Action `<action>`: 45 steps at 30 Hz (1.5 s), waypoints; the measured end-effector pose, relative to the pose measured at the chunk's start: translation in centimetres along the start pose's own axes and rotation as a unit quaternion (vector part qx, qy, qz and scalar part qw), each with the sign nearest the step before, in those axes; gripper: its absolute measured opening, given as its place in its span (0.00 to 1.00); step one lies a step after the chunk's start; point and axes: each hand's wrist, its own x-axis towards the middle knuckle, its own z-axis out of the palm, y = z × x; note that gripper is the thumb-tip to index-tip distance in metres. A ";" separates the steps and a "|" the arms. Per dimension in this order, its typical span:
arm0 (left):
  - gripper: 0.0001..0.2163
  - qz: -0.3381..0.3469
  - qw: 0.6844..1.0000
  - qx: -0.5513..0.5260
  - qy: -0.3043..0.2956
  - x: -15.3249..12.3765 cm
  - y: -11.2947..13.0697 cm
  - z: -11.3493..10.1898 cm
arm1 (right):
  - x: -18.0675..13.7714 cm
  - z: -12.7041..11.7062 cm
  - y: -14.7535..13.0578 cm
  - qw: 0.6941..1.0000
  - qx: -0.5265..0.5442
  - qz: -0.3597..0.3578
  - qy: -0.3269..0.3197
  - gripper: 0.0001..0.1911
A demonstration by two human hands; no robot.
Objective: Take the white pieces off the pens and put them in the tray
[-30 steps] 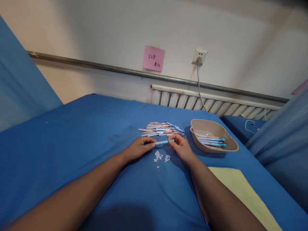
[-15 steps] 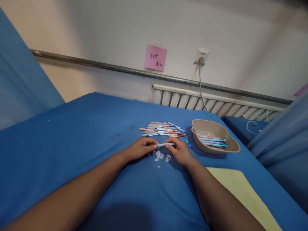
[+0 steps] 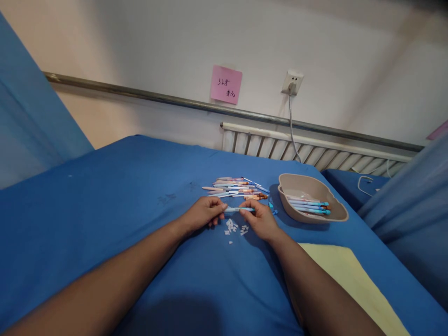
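A light blue pen (image 3: 231, 209) lies level between my two hands, just above the blue cloth. My left hand (image 3: 206, 212) pinches its left end with thumb and fingers. My right hand (image 3: 259, 218) is closed around the right part, and a teal tip shows past the fingers. Below the pen, small white pieces (image 3: 231, 227) are scattered on the cloth. Behind my hands lies a pile of pens and pen parts (image 3: 233, 186) in white, blue, orange and brown. Small blue parts (image 3: 274, 211) sit just right of my right hand.
To the right stands a beige tray (image 3: 338, 210) with several finished-looking pens (image 3: 308, 205) inside. A yellow cloth (image 3: 345, 266) lies near my right forearm. The blue-covered table (image 3: 105, 196) reaches a wall with a radiator (image 3: 266, 144) and a metal rail (image 3: 168, 99).
My left hand has shifted slightly left along the pen, so more of the pen's barrel shows between my hands. My right hand stays nearly in place.
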 end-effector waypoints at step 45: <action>0.15 -0.002 0.998 -0.066 -0.023 0.3 0.1 -0.6 | 0.7 -1.8 -0.4 0.983 0.120 0.011 0.140 0.22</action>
